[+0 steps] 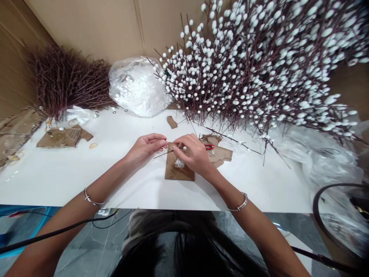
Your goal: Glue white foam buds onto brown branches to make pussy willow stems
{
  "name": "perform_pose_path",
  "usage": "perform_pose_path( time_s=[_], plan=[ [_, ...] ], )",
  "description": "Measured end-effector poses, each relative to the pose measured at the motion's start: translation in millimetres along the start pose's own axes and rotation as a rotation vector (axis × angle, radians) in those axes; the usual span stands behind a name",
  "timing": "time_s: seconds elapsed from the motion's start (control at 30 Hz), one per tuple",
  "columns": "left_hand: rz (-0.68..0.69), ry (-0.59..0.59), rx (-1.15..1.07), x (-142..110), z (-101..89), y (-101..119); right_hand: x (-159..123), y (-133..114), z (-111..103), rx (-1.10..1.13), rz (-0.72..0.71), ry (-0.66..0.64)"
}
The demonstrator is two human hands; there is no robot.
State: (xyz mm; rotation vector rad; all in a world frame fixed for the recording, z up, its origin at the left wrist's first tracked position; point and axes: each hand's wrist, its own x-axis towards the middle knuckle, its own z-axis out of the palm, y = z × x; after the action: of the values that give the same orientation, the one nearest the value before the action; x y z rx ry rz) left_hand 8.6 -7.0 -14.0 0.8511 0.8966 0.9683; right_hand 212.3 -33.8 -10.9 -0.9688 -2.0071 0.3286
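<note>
My left hand [147, 149] is closed, its thumb and forefinger pinched together over the table; anything between those fingertips is too small to make out. Just to its right, my right hand [195, 152] has curled fingers around a thin brown twig [162, 155], whose bare end points left toward my left hand. A small white bud [185, 147] shows between the right thumb and fingers. Under the right hand lies a square of brown cardboard [170, 172] with a whitish, glue-like lump [179, 164] on it. A red-rimmed tool [209, 147], partly hidden, lies beyond the right hand.
Bare brown twigs [72, 79] stand at the back left. A clear bag of white buds [140, 88] is beside them. Budded branches [245, 69] fill the back right, above crumpled plastic [325, 154]. Cardboard scraps [59, 137] lie left on the white table [121, 192].
</note>
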Motion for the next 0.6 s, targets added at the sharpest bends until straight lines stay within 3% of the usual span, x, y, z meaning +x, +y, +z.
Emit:
perform_pose_path(
  time_s=[0.33,0.6],
  plan=[
    [0.021,-0.046,-0.086,2.5,-3.0,-1.4,-0.4,-3.1,-1.1,0.039,-0.035,0.03],
    [-0.008,-0.053,-0.059,4.7,-7.0,-3.9,-2.8,-2.5,-2.2,0.047,0.016,-0.028]
  ],
)
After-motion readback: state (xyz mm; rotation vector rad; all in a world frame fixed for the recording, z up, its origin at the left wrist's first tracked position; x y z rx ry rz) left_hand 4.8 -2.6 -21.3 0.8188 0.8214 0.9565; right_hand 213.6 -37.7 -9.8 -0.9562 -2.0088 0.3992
